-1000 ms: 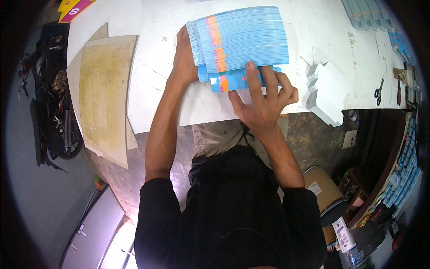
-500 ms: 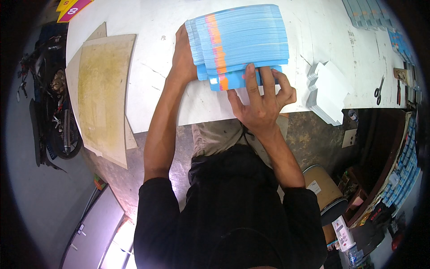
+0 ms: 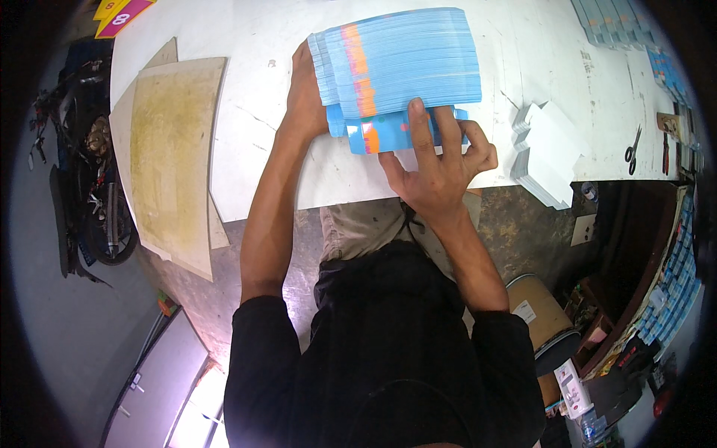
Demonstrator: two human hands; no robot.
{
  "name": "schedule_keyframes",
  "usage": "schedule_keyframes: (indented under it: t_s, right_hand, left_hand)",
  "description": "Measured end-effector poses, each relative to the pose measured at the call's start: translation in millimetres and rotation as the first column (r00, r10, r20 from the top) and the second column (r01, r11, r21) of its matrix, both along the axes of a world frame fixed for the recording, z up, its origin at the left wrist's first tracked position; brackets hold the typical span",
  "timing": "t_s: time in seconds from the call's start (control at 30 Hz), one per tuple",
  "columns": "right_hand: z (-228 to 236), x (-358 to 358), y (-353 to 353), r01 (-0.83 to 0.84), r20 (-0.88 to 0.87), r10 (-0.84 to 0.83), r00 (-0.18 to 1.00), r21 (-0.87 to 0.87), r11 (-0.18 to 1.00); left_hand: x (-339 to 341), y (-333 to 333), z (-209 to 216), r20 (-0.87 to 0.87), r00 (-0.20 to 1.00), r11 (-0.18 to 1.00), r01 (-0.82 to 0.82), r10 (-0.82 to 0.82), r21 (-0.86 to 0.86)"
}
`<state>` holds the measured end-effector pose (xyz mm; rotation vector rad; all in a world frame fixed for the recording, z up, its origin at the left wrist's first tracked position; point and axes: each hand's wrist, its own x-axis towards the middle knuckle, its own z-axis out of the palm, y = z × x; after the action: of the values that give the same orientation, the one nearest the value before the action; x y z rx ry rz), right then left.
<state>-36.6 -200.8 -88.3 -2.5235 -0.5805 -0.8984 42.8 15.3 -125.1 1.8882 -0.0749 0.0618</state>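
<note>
A thick stack of flat blue cartons [image 3: 407, 63] with an orange and pink stripe stands packed together on the white table. My left hand [image 3: 305, 93] wraps round the stack's left end, its fingers hidden behind it. At the near side, one flat blue carton [image 3: 388, 134] leans out from the rest, showing its printed face. My right hand [image 3: 441, 160] has this carton between the fingers, which lie over its face, and the thumb at its lower edge. The ring and little fingers are bent at its right end.
Brown boards [image 3: 175, 157] overhang the table's left edge. Right of the stack lies a pile of white cut-out sheets [image 3: 545, 153], with scissors [image 3: 632, 151] farther right. More blue cartons [image 3: 612, 22] sit at the far right corner. A cardboard drum [image 3: 541, 310] stands below the table.
The near carton has tipped slightly farther from the stack, toward me, and its gap has widened. My right hand has shifted a little with it; the left hand keeps its place.
</note>
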Motion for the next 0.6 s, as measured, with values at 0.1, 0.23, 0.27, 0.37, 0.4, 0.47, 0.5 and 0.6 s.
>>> schedule_keyframes:
  t_s: [0.1, 0.23, 0.27, 0.37, 0.4, 0.47, 0.5, 0.6]
  right_hand:
    - [-1.4, -0.8, -1.3, -0.016, -0.018, 0.016, 1.0, 0.012, 1.0]
    - [-4.2, -1.4, -0.3, -0.019, -0.028, 0.02, 0.999, 0.027, 0.999]
    - [-5.0, -1.8, 0.1, -0.015, -0.032, 0.017, 0.999, 0.037, 0.999]
    - [-3.5, -2.5, 0.6, -0.006, -0.042, 0.007, 0.999, 0.036, 0.999]
    - [-2.9, -2.7, 1.1, -0.004, -0.044, 0.005, 0.999, 0.031, 0.999]
    - [-3.6, -3.2, 2.3, 0.001, -0.021, 0.0, 1.0, 0.062, 0.998]
    - [-4.0, -3.3, 2.6, 0.004, -0.009, -0.003, 1.0, 0.077, 0.997]
    - [-1.1, -1.9, 0.5, 0.005, 0.097, -0.018, 0.995, 0.127, 0.992]
  left_hand:
    - [0.6, -1.2, 0.3, 0.023, 0.999, 0.995, -0.031, 0.029, 0.098]
    - [0.2, -1.0, 3.4, -0.024, 1.0, 0.998, -0.008, 0.009, 0.064]
    - [0.0, -0.5, 3.1, -0.026, 1.0, 0.998, -0.003, 0.005, 0.058]
    - [-0.3, -1.5, 2.1, -0.059, 0.998, 1.0, -0.025, 0.025, -0.001]
    - [-0.4, -1.2, 1.0, -0.063, 0.998, 0.999, -0.031, 0.03, -0.011]
    - [0.2, 0.0, -2.9, -0.061, 0.998, 0.999, -0.034, 0.032, -0.017]
    - [0.5, -0.1, -2.9, -0.054, 0.998, 0.999, -0.034, 0.033, -0.015]
    - [-0.1, -1.5, -1.5, -0.039, 0.999, 0.999, -0.034, 0.034, -0.018]
